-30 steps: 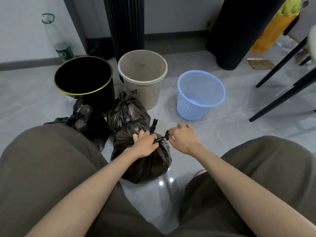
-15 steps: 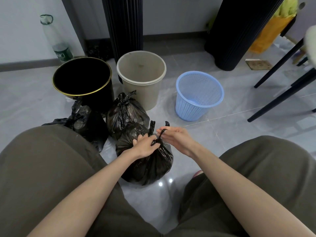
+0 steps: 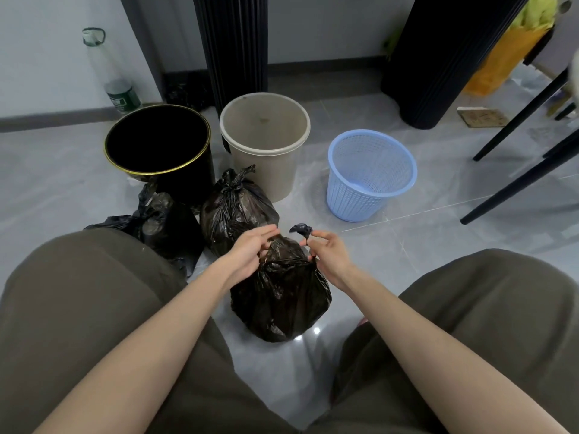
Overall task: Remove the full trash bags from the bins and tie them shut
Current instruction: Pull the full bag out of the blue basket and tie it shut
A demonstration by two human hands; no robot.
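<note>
Directly in front of the beige bin (image 3: 275,173), on the floor, the black trash bag (image 3: 282,302) was found upright, its neck gathered but its knot judged not yet drawn tight. Should the pinch be slackened too soon, the neck could spring open; should the pull be too hard, the thin film could be torn. The twisted tail (image 3: 301,229) was pinched between thumb and fingertips of the right hand (image 3: 329,255), raised over the bag. The left hand (image 3: 247,252) was held at the neck with fingers straight, nothing gripped; contact could not be confirmed.
</note>
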